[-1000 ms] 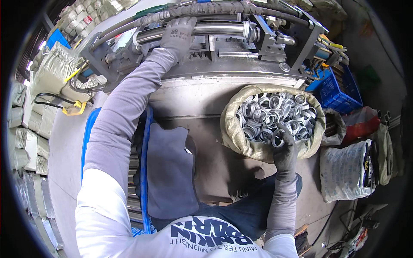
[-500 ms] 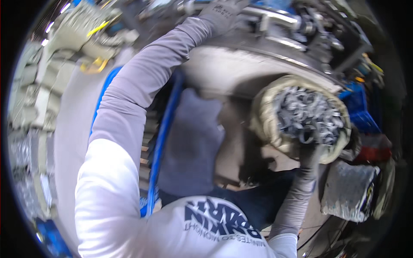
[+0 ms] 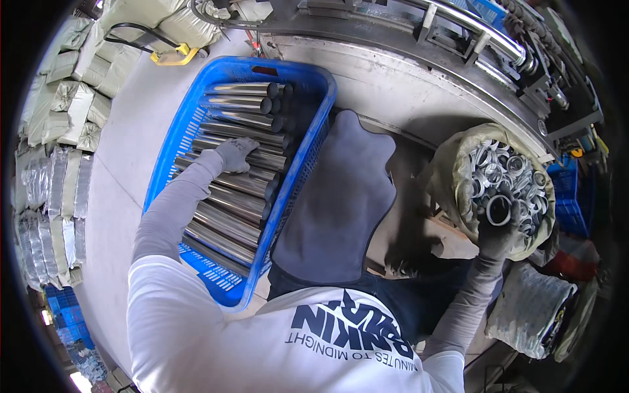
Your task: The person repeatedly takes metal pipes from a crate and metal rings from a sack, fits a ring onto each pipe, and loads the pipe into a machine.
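My left hand (image 3: 237, 155), in a grey glove, lies over shiny metal tubes (image 3: 226, 213) stacked crosswise in a blue plastic basket (image 3: 327, 85). Its fingers look apart and touch the upper tubes; none is lifted. On the right, my gloved right hand (image 3: 496, 241) grips a metal ring (image 3: 498, 210) by its lower edge. That ring is held over an open woven sack (image 3: 452, 177) filled with similar loose rings (image 3: 501, 167). The fingertips behind the ring are partly hidden.
Along the far side runs a machine bench (image 3: 393, 42) with metal rods. A dark padded seat (image 3: 337, 196) lies between basket and sack. Wrapped bundles (image 3: 65, 124) are piled at left, near a yellow-and-black handle (image 3: 175, 55). A blue crate (image 3: 569, 196) stands at far right.
My left hand has come back from the machine bench down to the tubes in the basket. My right hand stays at the sack, where a ring now shows in its grip. The view has shifted.
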A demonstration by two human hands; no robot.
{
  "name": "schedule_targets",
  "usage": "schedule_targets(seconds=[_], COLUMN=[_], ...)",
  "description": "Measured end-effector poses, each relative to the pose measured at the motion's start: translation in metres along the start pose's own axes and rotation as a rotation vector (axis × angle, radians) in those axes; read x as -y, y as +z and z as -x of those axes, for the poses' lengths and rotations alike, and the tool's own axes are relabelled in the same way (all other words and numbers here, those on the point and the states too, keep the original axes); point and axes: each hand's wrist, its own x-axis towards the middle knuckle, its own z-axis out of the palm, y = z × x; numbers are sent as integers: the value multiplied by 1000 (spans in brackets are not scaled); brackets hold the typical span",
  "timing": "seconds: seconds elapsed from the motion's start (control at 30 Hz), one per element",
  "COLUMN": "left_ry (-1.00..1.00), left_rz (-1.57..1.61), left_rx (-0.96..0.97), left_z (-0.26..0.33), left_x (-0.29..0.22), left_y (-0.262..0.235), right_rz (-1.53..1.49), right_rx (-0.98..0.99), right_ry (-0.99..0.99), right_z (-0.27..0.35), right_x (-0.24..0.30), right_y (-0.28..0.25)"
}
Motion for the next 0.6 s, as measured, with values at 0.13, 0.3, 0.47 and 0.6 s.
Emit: schedule_targets(seconds=[0.13,0.3,0.47,0.6], left_ry=[-26,9,414,532], left_rz=[-103,16,159,104], left_rx=[54,-474,-862,-745], left_z=[-39,-13,20,17], left_x=[10,-14,-190,-310], left_y=[9,-29,-156,-179], right_rz=[689,-372,-222,366], right_rx=[-59,76,-26,-106], right_ry=[-443,198,139,-197], right_z=[0,-7,-5,6], right_x=[-40,-43,-53,-58], right_y=[17,67,85,91])
